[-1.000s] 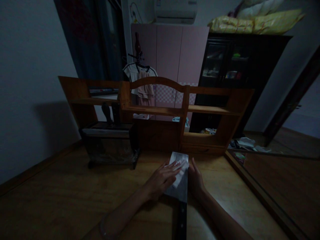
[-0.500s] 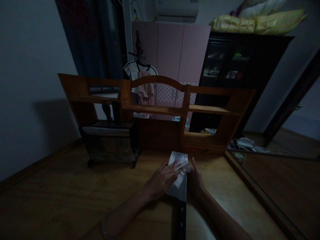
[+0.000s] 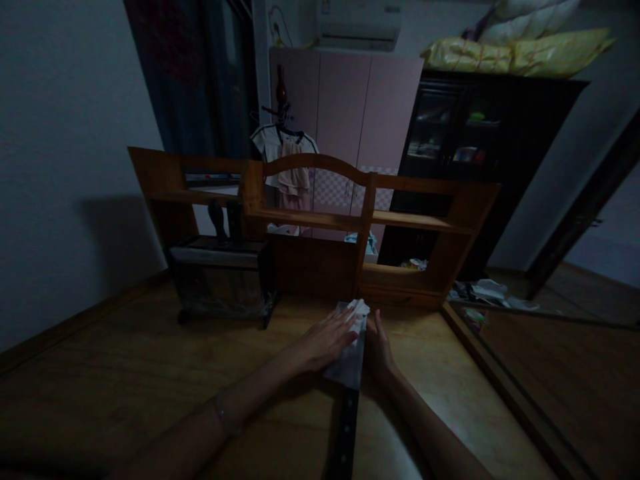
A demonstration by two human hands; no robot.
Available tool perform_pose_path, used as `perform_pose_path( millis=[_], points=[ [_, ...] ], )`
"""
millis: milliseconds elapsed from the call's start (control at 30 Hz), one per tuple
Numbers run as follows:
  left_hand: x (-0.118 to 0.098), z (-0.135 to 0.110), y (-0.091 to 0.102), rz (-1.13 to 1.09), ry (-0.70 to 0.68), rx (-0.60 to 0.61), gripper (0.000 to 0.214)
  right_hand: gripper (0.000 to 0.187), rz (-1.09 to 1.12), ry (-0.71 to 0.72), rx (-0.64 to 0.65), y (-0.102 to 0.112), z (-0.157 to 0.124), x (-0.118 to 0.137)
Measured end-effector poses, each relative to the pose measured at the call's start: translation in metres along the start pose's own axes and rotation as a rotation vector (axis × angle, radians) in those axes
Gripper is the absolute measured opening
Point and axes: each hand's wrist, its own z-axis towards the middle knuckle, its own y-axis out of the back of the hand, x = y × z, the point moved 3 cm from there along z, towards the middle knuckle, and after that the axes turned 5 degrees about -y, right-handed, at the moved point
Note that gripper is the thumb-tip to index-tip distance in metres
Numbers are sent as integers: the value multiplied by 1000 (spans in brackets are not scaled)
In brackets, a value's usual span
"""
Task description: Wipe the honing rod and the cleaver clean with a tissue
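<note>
A cleaver lies on the wooden desk (image 3: 150, 373), its wide pale blade (image 3: 347, 368) pointing away from me and its dark handle (image 3: 344, 430) toward me. My left hand (image 3: 324, 341) lies with fingers stretched flat over a white tissue (image 3: 358, 309), pressing it onto the far end of the blade. My right hand (image 3: 379, 348) is against the blade's right edge and steadies it. One finger points forward and the others are partly hidden behind the blade.
A wooden shelf unit (image 3: 320, 220) stands along the desk's far edge, just beyond the blade tip. A dark clear-sided box (image 3: 220, 280) sits at its left. The desk's right edge (image 3: 495, 373) runs diagonally, with papers (image 3: 480, 291) past it. A pink wardrobe (image 3: 345, 113) and dark cabinet (image 3: 460, 140) stand behind.
My left hand slid the tissue farther up the blade to its far tip. The view shifted slightly, so hands and cleaver sit a little further left.
</note>
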Motion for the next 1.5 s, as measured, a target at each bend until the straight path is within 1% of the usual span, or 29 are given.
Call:
perform_pose_path(
  millis=[133,200,300,433,500,633,733,800,900,967,1067,1167,1267,1333,1433,1500],
  points=[
    [-19,17,-13,0,-56,19,63,52,20,10,-79,7,1,0],
    [-21,26,-18,18,-56,17,67,51,45,19,-93,8,1,-1],
    [-12,40,-22,34,-1,14,69,53,89,43,-40,4,2,-1],
    [10,50,-23,39,91,-20,69,57,101,64,38,-1,3,-2],
    [21,48,-24,36,132,-21,70,56,77,54,50,-2,2,-2],
    [40,35,-25,1,226,-17,71,53,26,25,30,-2,1,-1],
    [46,27,-27,-40,308,-7,71,53,26,22,22,-2,0,-2],
    [43,26,-29,-52,333,-1,72,52,23,13,21,-2,-1,-3],
    [30,29,-31,-45,293,-12,71,53,26,-7,16,-1,0,-3],
    [17,32,-32,-32,221,-31,69,54,46,0,20,1,2,-3],
    [0,35,-32,-9,110,-44,67,54,99,49,11,7,6,-5],
    [-7,37,-29,21,84,-55,68,57,100,58,-16,10,8,-8],
    [-1,37,-25,45,99,-57,67,55,70,69,-25,6,5,-8],
    [8,34,-22,57,119,-64,67,52,58,47,0,0,1,-7],
    [22,25,-22,72,163,-96,66,50,31,-5,39,-9,-5,-4],
    [31,18,-23,67,196,-109,66,48,13,-15,47,-14,-8,-2]
  ],
)
